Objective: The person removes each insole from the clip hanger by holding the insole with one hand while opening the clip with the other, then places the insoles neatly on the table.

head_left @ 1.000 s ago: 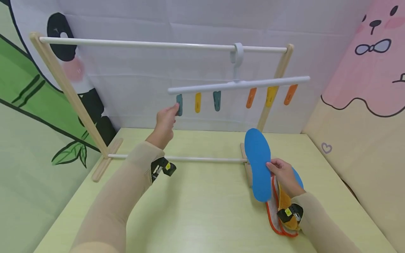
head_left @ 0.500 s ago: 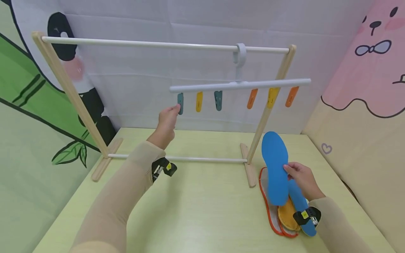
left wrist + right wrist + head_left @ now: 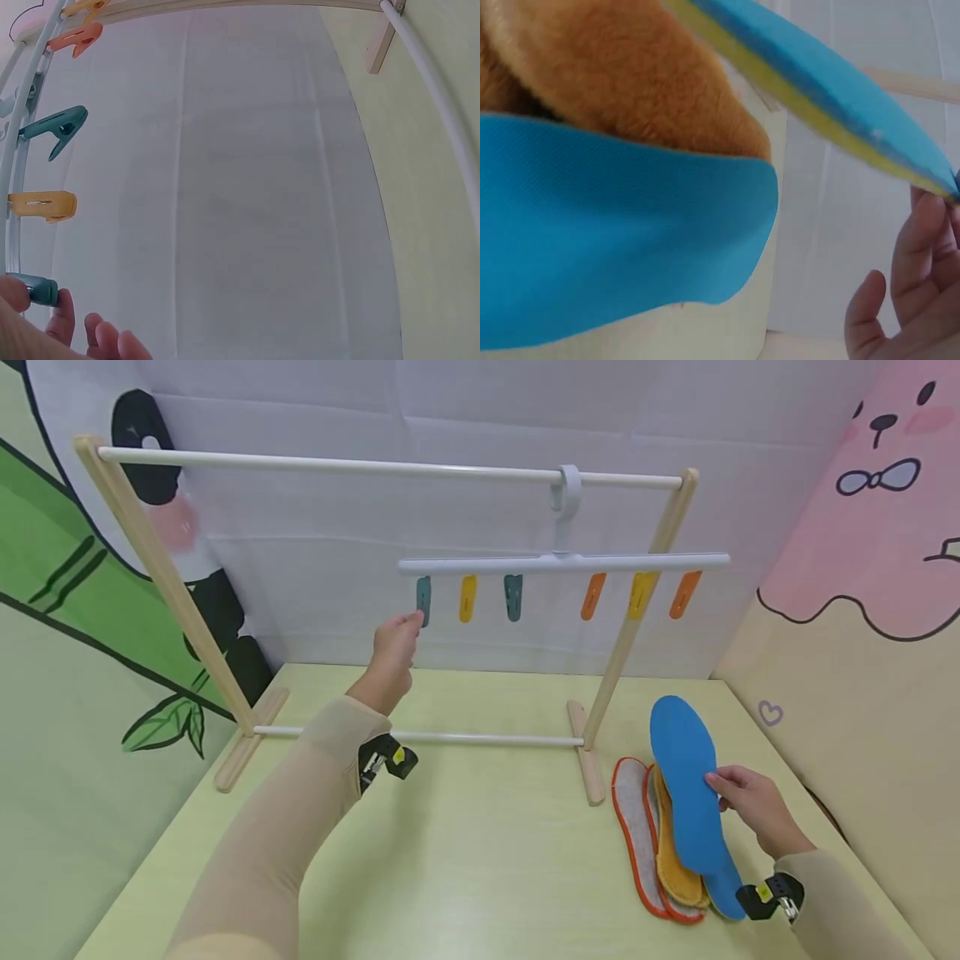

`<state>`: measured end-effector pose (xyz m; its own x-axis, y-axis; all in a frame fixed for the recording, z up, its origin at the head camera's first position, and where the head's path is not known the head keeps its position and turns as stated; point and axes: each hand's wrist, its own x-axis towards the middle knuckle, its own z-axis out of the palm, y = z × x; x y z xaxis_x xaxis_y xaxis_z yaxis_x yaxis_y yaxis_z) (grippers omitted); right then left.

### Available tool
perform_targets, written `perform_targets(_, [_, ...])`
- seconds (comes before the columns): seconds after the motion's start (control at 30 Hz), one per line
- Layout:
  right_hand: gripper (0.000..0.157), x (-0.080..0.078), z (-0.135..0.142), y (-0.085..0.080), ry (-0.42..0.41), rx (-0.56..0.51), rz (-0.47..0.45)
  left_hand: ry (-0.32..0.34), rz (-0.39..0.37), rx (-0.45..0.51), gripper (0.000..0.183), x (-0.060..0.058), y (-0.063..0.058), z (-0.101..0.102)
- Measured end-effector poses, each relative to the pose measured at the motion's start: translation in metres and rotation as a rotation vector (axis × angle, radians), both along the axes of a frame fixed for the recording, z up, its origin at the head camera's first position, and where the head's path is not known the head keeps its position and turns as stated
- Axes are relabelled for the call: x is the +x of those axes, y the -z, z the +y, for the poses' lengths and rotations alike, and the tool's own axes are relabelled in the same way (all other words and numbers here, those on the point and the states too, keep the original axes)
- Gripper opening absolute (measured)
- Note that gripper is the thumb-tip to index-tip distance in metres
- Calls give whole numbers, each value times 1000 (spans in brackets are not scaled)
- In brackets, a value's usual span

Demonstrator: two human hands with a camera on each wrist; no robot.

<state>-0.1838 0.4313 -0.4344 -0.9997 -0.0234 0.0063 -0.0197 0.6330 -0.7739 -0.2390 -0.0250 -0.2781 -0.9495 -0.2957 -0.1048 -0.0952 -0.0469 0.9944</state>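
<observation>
My left hand [image 3: 390, 656] pinches the leftmost teal clothespin [image 3: 423, 597], which hangs from a white clip hanger [image 3: 495, 565]. In the left wrist view, thumb and forefinger lie on either side of that clothespin, with the other fingertips apart from it. A blue insole [image 3: 686, 785] is held upright by its right edge in my right hand [image 3: 757, 810], above a pile of insoles. The right wrist view shows its yellow layer edge-on. Beneath lie another blue insole [image 3: 630, 232], a fuzzy orange-brown insole [image 3: 678, 872] and grey insoles [image 3: 633, 827] with red edging.
The hanger hooks over the top rail [image 3: 330, 464] of a rack with wooden legs [image 3: 641, 618]. Several yellow, teal and orange clothespins [image 3: 592, 597] hang along it. A white lower bar [image 3: 487, 739] runs near the pale table [image 3: 450, 860]. Printed cloth walls surround it.
My right hand has moved right and down with the blue insole, uncovering more of the pile. The hanger, tilted earlier, is now nearly level. My left hand keeps its pinch on the teal clothespin.
</observation>
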Motion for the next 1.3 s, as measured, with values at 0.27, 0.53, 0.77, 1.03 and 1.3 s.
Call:
perform_targets(0.27, [48,6,16,2,14,39,-14,7,4,-1,42,0,1,-2])
perform_targets(0.53, [50,8,30,6,24,44,-109,9,-4,9,38,-2,2,-2])
perform_targets(0.77, [49,8,34,15,37,19,-162,5,0,-16,38,-4,-4,-6])
perform_targets(1.03, [53,8,35,28,67,-27,-201,11,-12,-23,40,-2,-5,-12])
perform_targets(1.3, [59,9,40,39,88,0,-254,-53,59,32,32,-1,-5,-11])
